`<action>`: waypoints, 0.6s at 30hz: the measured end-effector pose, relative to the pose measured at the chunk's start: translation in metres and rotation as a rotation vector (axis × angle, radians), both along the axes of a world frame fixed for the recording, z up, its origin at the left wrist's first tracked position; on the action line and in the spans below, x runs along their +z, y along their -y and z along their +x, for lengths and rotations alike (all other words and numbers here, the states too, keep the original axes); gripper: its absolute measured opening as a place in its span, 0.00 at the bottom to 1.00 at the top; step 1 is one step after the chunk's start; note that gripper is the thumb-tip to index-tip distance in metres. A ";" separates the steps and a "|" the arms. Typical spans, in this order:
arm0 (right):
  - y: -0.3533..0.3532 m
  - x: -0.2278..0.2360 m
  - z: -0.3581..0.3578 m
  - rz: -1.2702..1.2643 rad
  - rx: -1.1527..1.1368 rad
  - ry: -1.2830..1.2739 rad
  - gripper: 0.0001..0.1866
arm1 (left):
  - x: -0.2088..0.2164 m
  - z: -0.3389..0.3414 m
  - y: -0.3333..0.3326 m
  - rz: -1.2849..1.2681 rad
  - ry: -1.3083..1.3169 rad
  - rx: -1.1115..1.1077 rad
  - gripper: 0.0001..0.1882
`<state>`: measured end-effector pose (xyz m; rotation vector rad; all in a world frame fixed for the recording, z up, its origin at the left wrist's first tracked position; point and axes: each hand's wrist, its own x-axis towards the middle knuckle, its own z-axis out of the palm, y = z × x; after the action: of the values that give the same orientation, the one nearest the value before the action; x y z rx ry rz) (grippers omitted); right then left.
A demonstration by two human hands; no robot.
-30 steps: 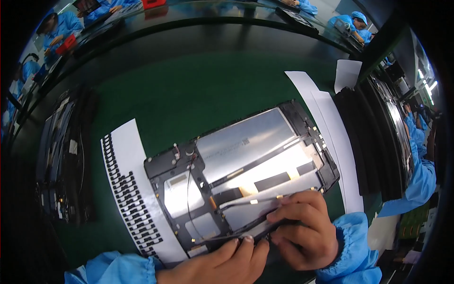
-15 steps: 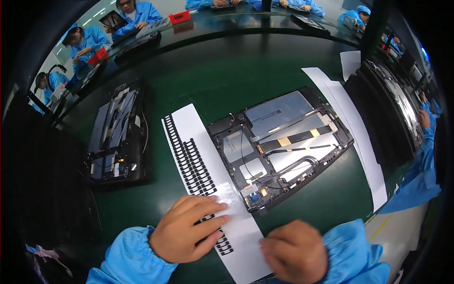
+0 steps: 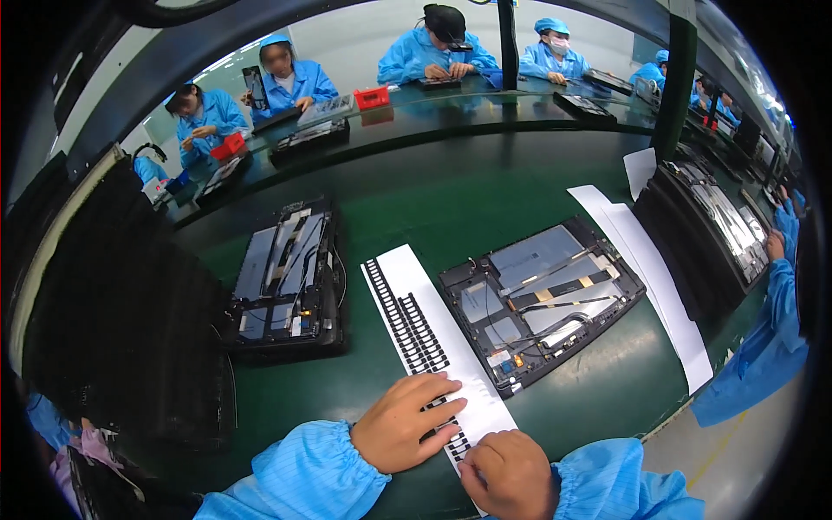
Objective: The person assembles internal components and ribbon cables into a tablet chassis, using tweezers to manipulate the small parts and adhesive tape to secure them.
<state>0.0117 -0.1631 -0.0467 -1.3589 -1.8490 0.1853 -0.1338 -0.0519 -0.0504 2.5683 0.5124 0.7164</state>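
Observation:
A white backing sheet (image 3: pixel 400 260) with columns of small black adhesive pieces (image 3: pixel 425 336) lies slanted on the green bench top. My left hand (image 3: pixel 406 422) rests across its lower half, fingers stretched and spread, holding nothing. At the sheet's near end is my right hand (image 3: pixel 511 472), with fingers curled and thumb against forefinger beside the lowest black pieces. Whatever those fingertips pinch is hidden. Just right of the sheet sits an opened tablet-like device (image 3: pixel 555 295), its grey battery panels, black cables and metal parts exposed; neither hand touches it.
Another opened device (image 3: pixel 282 277) lies on a dark stack at left. White paper strips (image 3: pixel 652 277) run along the right side, beside a black stack topped with a device (image 3: pixel 715 204). A tall black stack (image 3: pixel 113 303) stands far left. Co-workers in blue sit beyond the bench.
The head view has tilted up, so the bench appears lower and more co-workers show. My right hand has closed in on the sheet's lower black pieces; my left hand stays on the sheet.

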 end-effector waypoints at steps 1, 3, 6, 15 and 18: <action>-0.003 0.000 0.004 0.027 0.034 -0.037 0.08 | -0.001 0.003 0.000 -0.006 0.005 -0.007 0.17; -0.007 0.003 0.007 0.043 0.102 -0.160 0.08 | 0.002 -0.003 -0.001 0.020 -0.020 0.009 0.16; -0.006 0.016 0.041 -0.121 0.177 -0.334 0.07 | 0.010 0.001 -0.001 0.033 -0.114 0.005 0.15; -0.031 0.054 0.206 -0.207 -0.194 -0.499 0.03 | 0.075 0.057 -0.009 0.082 -0.021 -0.097 0.19; -0.052 0.045 0.237 -0.215 -0.166 -0.493 0.02 | 0.068 0.117 -0.024 0.121 0.024 -0.267 0.19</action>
<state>0.2490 -0.1109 -0.0015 -1.4464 -1.3276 0.5907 -0.0171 -0.0280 0.0172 2.6662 0.1167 0.7007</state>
